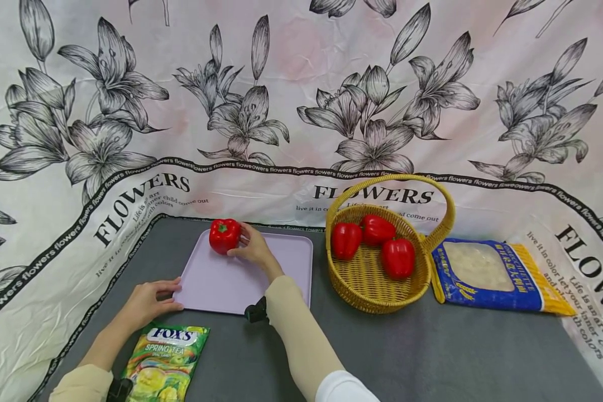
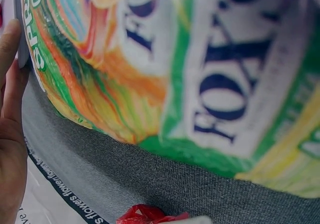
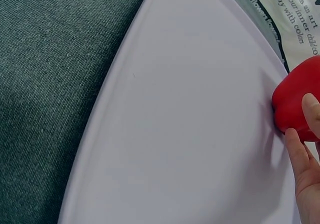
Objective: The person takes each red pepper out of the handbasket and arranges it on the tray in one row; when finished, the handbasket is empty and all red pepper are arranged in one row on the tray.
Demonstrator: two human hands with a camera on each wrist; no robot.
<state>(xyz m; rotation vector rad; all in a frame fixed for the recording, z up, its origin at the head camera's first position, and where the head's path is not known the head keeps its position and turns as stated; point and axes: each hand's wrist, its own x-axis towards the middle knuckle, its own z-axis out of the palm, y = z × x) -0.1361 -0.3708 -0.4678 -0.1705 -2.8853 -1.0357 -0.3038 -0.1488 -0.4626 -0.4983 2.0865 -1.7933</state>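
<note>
A red bell pepper point(image 1: 224, 236) is at the far left part of a pale purple tray point(image 1: 276, 268). My right hand point(image 1: 255, 247) grips it from the right side, thumb and fingertips on its skin; the right wrist view shows the same pepper point(image 3: 295, 99) at the tray's edge. At the tray's left rim, my left hand point(image 1: 148, 301) rests spread fingertips and thumb against the edge. Just below that hand lies a green and yellow FOX'S candy bag point(image 1: 168, 363), which fills much of the left wrist view.
Right of the tray stands a yellow wicker basket point(image 1: 367, 298) with a tall handle and several red bell peppers point(image 1: 398, 258) inside. A blue and yellow pasta bag point(image 1: 487, 273) lies beside it. Flower-printed cloth point(image 1: 291, 128) rises behind the grey table point(image 1: 432, 357).
</note>
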